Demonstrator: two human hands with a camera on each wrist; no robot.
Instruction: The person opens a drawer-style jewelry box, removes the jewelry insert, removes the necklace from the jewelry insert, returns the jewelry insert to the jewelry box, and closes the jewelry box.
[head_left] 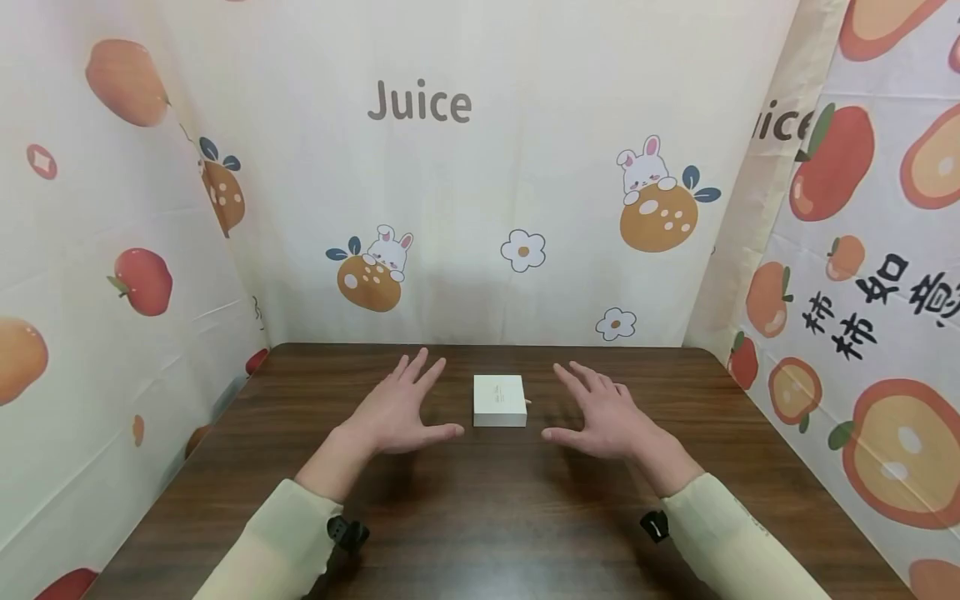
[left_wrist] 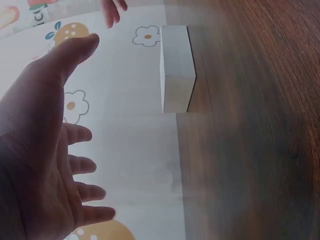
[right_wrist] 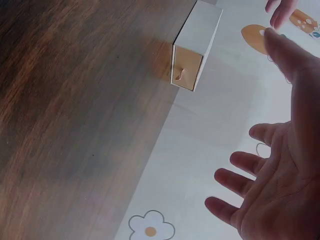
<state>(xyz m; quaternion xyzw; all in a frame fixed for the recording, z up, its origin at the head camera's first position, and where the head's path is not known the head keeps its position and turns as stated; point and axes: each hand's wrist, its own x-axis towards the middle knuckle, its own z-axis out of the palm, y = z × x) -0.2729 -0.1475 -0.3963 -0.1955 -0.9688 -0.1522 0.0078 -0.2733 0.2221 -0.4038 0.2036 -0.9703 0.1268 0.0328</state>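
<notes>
One white, tan-ended box

Head view: print on white box — unreadably small; sleeves — cut off below.

White flashed the box, its end panel tan as far as the hazy right-wrist view told, against a dark brown, wood-grained table! The cream backdrop burst with orange fruit, white rabbits and grey lettering, the right-hand curtain answered in red, orange and black, and pale yellow-green sleeves joined in!
</notes>
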